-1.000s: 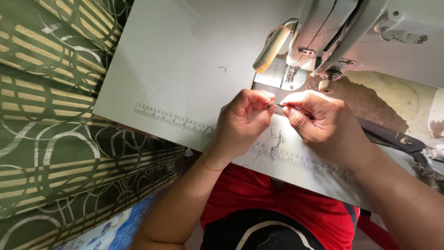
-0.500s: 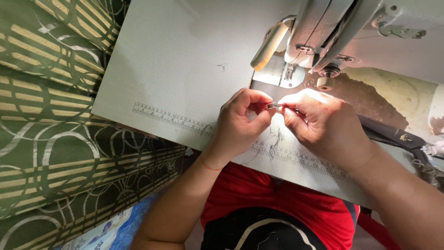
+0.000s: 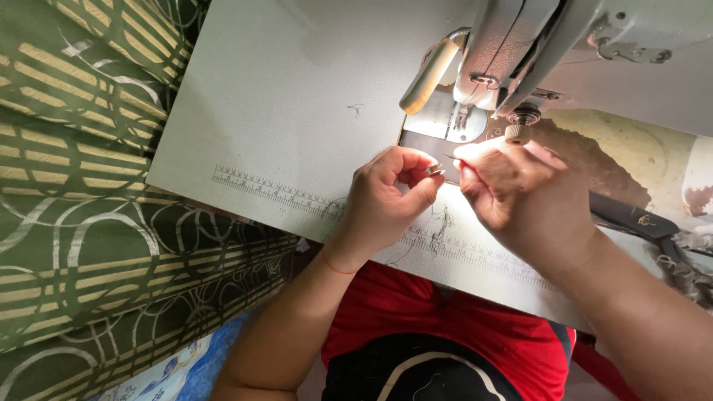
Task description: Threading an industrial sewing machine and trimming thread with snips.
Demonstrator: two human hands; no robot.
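My left hand (image 3: 382,204) is curled over the pale sewing table (image 3: 297,89) and pinches a small shiny metal piece (image 3: 434,170) between thumb and forefinger. My right hand (image 3: 520,197) is close beside it on the right. Its fingertips are pinched on a thin strand (image 3: 450,157) that points at the metal piece. Both hands hover just in front of the needle plate (image 3: 438,122), under the sewing machine head (image 3: 520,44). What the strand is made of is too fine to tell.
A measuring scale (image 3: 267,189) is marked along the table's near edge, with loose thread bits (image 3: 442,223) on it. Green patterned fabric (image 3: 82,193) hangs at the left. A cream cylinder (image 3: 429,74) juts from the machine. A dark bar (image 3: 631,219) lies at the right.
Both hands stayed in front of the needle plate; the right fingertips drew slightly apart from the left, and the small metal piece now shows between the left fingers.
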